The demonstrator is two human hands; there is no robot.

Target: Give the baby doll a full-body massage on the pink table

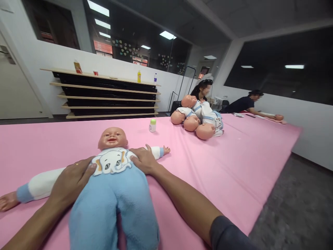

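Observation:
A baby doll (pixel 109 198) lies face up on the pink tablecloth (pixel 213 173), head away from me and arms spread wide. It wears light blue trousers and a white top with an elephant face on the chest. My left hand (pixel 74 177) grips the left side of its chest, thumb on the front and fingers around the side, partly hidden. On the opposite side my right hand (pixel 145 159) holds the chest the same way, its thumb near the elephant's ear. Beyond the doll's outstretched arm stands a small white bottle with a green cap (pixel 152 125).
Several more dolls (pixel 205 130) are piled at the table's far side. Two people sit or lean beyond, one (pixel 243 102) reaching toward another doll (pixel 279 117). Stacked boards (pixel 104 83) along the back wall carry bottles and a red cup. The table's right edge drops to grey floor.

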